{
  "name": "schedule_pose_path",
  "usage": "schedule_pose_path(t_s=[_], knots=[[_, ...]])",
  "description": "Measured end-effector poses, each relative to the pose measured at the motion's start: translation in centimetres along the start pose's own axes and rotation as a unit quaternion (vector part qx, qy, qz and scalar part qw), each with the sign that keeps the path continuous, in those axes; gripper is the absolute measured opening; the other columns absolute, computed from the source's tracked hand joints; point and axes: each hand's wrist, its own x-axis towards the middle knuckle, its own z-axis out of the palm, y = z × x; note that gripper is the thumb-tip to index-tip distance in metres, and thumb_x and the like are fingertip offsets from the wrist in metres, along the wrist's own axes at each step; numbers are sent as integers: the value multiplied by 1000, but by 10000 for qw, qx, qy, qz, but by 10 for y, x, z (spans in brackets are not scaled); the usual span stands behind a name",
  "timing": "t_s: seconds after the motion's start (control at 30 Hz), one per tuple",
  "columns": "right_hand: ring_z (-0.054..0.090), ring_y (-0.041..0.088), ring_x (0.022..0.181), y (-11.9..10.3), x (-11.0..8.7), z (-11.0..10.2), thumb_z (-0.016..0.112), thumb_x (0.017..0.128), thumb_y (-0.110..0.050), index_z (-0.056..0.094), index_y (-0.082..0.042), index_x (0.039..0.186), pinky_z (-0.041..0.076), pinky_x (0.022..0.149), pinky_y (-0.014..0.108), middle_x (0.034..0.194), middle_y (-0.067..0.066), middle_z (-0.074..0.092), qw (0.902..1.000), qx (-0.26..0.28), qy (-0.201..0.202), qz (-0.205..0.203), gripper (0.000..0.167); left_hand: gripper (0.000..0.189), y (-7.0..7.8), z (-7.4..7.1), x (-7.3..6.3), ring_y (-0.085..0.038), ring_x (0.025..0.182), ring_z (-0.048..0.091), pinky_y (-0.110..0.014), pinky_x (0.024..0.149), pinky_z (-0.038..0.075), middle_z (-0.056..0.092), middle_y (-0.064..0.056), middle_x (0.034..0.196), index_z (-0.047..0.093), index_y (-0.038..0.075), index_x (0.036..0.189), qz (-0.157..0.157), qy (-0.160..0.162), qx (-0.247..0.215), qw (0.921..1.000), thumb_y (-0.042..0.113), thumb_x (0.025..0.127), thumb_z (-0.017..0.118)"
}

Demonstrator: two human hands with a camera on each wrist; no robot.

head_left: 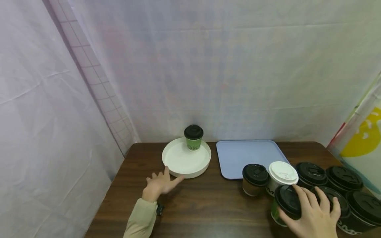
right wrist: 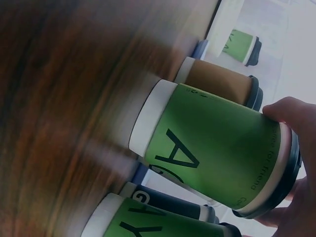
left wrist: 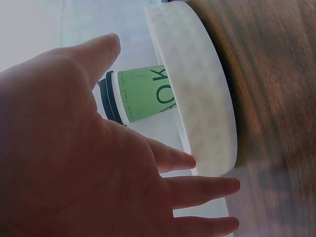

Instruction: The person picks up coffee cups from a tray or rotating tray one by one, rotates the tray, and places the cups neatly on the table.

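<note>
My left hand (head_left: 158, 185) is held with fingers spread at the near rim of a round white tray (head_left: 178, 165), holding nothing. On that tray stands a small green paper cup (head_left: 193, 144) with a black lid; its lettering shows in the left wrist view. At the right, my right hand (head_left: 315, 215) grips another green paper cup (right wrist: 217, 145) from above, thumb on one side of its black lid (head_left: 288, 199) and fingers round the other. The cup's white base is close to the wooden table in the right wrist view.
A brown cup (head_left: 251, 187) with a black lid and a white-lidded cup (head_left: 283, 172) stand just beyond the gripped cup. Several black-lidded cups (head_left: 345, 178) crowd the table's right side. Behind them lies a blue rectangular tray (head_left: 247, 155); white curtain (head_left: 208, 72) hangs along the back edge.
</note>
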Motion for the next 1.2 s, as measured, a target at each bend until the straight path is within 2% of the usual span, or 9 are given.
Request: schedule_pose_path(t_s=[0.2, 0.27, 0.33, 0.43, 0.53, 0.63, 0.87, 1.03, 1.2], knots=[[29, 58, 138, -6, 5, -2, 91, 58, -51, 52, -4, 139, 9, 113, 84, 135, 34, 52, 10000, -42, -46, 34, 102, 107, -1, -5, 0, -66, 149, 23, -80, 118, 16, 35, -37, 160, 21, -3, 163, 37, 75, 34, 10000, 78, 96, 43], [30, 59, 139, -17, 5, -4, 81, 65, -73, 54, -5, 138, 12, 112, 84, 137, 34, 51, 9995, 139, 255, -89, 103, 106, 0, -6, 0, -66, 149, 23, -81, 118, 17, 36, -37, 160, 22, -3, 163, 70, 92, 41, 9999, 77, 96, 44], [34, 59, 138, -39, 6, -4, 62, 75, -88, 57, -7, 136, 16, 111, 83, 137, 31, 54, 9959, 495, 635, -402, 102, 105, 1, -8, 0, -66, 148, 24, -81, 117, 17, 36, -37, 160, 23, -3, 162, 100, 110, 49, 9999, 76, 96, 44], [41, 58, 133, -84, 13, 2, 44, 86, -88, 61, -10, 136, 25, 105, 80, 135, 26, 60, 9809, 1204, 916, -1222, 94, 105, 0, -11, 1, -66, 148, 24, -81, 117, 18, 37, -37, 159, 24, -2, 162, 111, 183, 55, 9998, 76, 96, 44], [47, 58, 132, -136, 28, 13, 72, 86, -61, 60, -10, 139, 35, 103, 77, 135, 24, 63, 9656, 1796, 614, -1776, 74, 104, -3, -13, 2, -66, 149, 23, -80, 118, 17, 36, -37, 160, 24, -2, 163, 82, 298, 40, 9995, 76, 96, 45], [51, 56, 131, -180, 54, 28, 85, 79, -40, 57, -7, 142, 44, 101, 74, 137, 26, 62, 9584, 2138, 48, -1889, 76, 105, -6, -12, 4, -65, 149, 22, -80, 118, 17, 35, -37, 161, 22, -1, 163, 52, 431, 42, 9991, 76, 96, 45], [51, 53, 132, -245, 128, 81, 80, 86, -42, 50, -3, 148, 47, 106, 66, 144, 32, 53, 9592, 2180, -891, -1566, 79, 105, -11, 0, 12, -64, 152, 19, -79, 120, 15, 32, -35, 163, 17, 5, 166, 42, 643, -53, 9979, 78, 95, 45], [41, 57, 140, -264, 167, 112, 76, 91, -42, 40, -7, 156, 46, 105, 69, 156, 35, 38, 9617, 1952, -1551, -1140, 82, 103, -10, 7, 14, -64, 152, 18, -80, 119, 13, 31, -36, 163, 22, 3, 164, 78, 491, -148, 9987, 76, 96, 45], [37, 55, 142, -278, 193, 136, 76, 92, -41, 36, -8, 159, 49, 102, 68, 159, 34, 30, 9594, 1833, -1907, -978, 84, 103, -7, 10, 15, -63, 153, 18, -80, 120, 13, 31, -35, 164, 27, 0, 162, 100, 420, -184, 9989, 77, 95, 46]])
